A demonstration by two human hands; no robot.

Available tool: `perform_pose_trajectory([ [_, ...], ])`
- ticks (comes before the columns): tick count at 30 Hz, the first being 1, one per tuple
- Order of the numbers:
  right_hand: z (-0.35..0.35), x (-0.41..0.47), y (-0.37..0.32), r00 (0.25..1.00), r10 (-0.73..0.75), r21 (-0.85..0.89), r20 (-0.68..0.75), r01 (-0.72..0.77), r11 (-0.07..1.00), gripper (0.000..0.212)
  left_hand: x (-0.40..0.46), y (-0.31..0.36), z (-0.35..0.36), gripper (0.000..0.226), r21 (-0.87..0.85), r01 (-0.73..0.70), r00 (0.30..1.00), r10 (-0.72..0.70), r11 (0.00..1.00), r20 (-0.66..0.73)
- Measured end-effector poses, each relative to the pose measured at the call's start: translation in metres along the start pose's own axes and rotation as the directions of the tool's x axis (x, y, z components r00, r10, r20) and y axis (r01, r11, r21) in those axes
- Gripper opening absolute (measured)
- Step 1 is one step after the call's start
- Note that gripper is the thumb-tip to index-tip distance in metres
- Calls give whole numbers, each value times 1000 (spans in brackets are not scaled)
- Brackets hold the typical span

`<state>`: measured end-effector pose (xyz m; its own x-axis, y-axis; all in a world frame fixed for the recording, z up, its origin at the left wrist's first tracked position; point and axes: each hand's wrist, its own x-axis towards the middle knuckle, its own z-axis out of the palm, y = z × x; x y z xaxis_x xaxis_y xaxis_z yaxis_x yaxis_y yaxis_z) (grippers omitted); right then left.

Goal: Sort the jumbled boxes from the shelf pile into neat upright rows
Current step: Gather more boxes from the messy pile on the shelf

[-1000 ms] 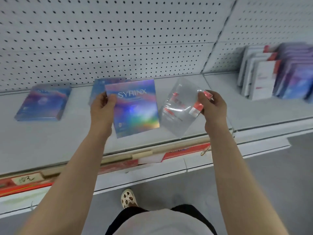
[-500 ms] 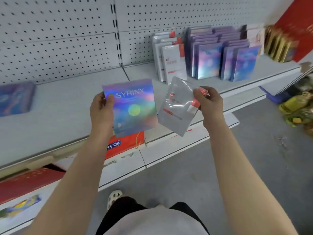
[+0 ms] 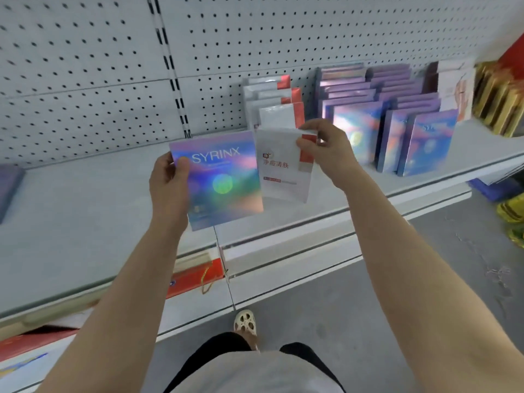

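Left hand [image 3: 170, 180]: clamped on iridescent SYRINX box [image 3: 221, 180], frame centre.
Right hand [image 3: 326, 150]: pinching white red-cornered box [image 3: 283, 171] before white upright row [image 3: 272, 103].
Risk: loose top pinch may topple row.

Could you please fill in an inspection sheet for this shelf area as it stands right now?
Surface: white shelf, mostly bare in front of the left hand.
Job's things: holographic SYRINX box in the left hand; white and red box in the right hand, both held above the shelf. Upright row of white and red boxes; upright rows of purple boxes to its right.
Clutter: one purple box lying flat at far left.
Grippers: both hands' fingers pinch their boxes at an upper corner.
Cables: nothing seen.
Surroundings: pegboard back wall, gold boxes at far right, grey floor.
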<state>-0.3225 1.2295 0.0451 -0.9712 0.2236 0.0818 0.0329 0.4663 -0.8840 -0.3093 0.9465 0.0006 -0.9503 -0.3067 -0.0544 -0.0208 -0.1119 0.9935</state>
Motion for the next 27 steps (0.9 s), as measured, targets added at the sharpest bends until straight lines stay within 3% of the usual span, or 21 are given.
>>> perform_pose_trajectory([
  [4,7,46,5,989,-38,15,143,36,999,23,18,4,15,14,-6,5,1000,-5,1000,-26],
  [9,3,89,8,948,-133,-173,290,189,967,41,30,0,26,9,22,11,999,-10,1000,-44],
  [13,10,115,13,896,-263,-374,357,395,839,39,28,-3,37,10,43,23,999,-21,999,-37],
  [16,22,122,27,870,-374,-452,320,487,747,39,19,-5,50,12,44,20,998,-17,999,-54],
  [20,18,117,38,836,-488,-369,250,549,750,37,1,-9,71,14,60,27,994,-20,998,-108],
  [23,-5,107,37,846,-503,-164,175,529,833,28,-17,-11,99,16,44,23,992,-18,999,-128],
  [25,-29,95,35,839,-478,-19,260,500,866,25,-28,-13,123,20,37,23,994,-19,999,-109],
  [27,-51,85,41,786,-474,-1,397,517,856,29,-38,-15,150,25,68,4,998,1,998,-66],
])
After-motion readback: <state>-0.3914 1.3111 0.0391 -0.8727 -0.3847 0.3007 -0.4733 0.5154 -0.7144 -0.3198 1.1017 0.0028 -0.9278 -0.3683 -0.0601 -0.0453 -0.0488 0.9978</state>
